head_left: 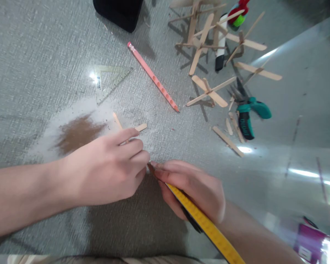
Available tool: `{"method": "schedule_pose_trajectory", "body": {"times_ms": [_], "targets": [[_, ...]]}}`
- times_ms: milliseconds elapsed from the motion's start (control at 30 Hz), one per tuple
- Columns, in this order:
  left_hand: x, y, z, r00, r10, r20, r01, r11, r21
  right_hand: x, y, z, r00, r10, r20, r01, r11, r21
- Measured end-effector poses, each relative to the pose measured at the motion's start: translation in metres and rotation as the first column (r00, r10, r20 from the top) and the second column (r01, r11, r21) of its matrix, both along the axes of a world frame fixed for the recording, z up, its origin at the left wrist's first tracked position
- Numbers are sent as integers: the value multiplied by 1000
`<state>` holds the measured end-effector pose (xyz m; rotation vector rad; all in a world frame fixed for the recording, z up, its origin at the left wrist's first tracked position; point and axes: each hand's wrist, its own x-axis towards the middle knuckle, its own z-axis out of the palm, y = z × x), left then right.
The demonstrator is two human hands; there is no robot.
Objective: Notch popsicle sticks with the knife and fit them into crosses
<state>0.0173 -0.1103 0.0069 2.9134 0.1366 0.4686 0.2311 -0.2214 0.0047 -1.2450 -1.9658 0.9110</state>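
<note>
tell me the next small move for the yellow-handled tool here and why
Probably draw the tool's tip slowly along the craft stick, pulling away from the fingertips. The right hand grips the yellow tool with its tip right at the left hand, which pins the stick flat on the table. The tip itself is hidden, so its exact contact cannot be told.

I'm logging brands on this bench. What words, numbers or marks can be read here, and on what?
Nothing reads clearly.
Teal pliers: print on the handle, too blurred.
Clear set square: scale and a dark label, too small.
Yellow tool in the right hand: dark marks, blurred.
Purple packet: white print, unreadable.
</note>
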Motion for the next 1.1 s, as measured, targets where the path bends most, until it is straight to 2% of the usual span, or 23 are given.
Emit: {"method": "schedule_pose_trajectory", "body": {"times_ms": [133, 267, 433, 800, 1100], "targets": [[1, 0, 0, 1000, 8, -9, -8, 999, -32, 0, 0, 5, 1000, 22, 4, -22, 998, -66], [0, 0, -2, 1000, -1, -12, 0, 998, -67, 0, -1, 7, 996, -56, 70, 54, 998, 33], [1, 2, -2, 1000, -17, -20, 16, 997, -77, 2, 4, 2, 998, -43, 52, 36, 992, 124], [3, 4, -1, 999, -20, -37, 17, 997, -73, 0, 5, -1, 996, -75, 40, 69, 989, 129], [2, 4, -5, 1000, -17, -24, 15, 997, -80, 0, 5, -1, 998, -55, 20, 52, 990, 131]]}}
